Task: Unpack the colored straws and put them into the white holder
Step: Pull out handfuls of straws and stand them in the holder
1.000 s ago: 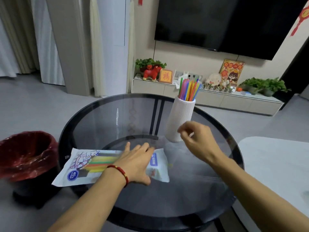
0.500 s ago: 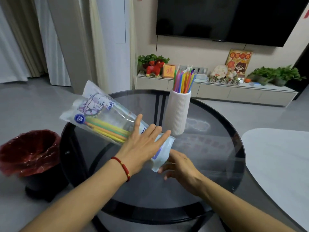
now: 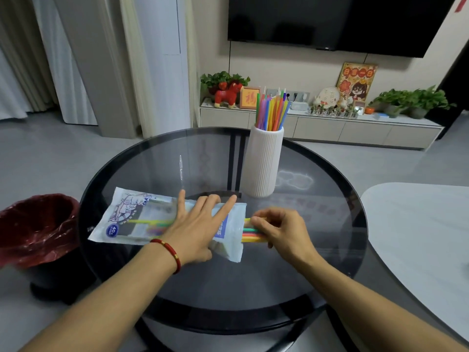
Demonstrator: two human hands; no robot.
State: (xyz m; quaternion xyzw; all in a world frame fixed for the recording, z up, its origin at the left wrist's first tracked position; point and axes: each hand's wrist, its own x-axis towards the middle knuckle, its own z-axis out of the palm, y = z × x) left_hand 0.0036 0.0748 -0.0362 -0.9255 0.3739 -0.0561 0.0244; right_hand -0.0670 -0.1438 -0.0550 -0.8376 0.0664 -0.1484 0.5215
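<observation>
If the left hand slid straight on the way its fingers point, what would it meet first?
The left hand lies flat on the straw bag, fingers pointing away and slightly right. Past the bag's far edge, the glass table looks bare; the white holder probably comes first, though depth is uncertain.

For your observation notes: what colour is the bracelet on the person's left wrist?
Red, with a small gold bead; the bracelet shows best in the head view.

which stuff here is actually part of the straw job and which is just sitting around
Part of the job:
straw packet, pressed flat by the left hand
loose straws at its open end, pinched by the right hand
white holder, already holding straws

Just lying about:
red-lined bin
red horse figure
potted plants
TV
</observation>
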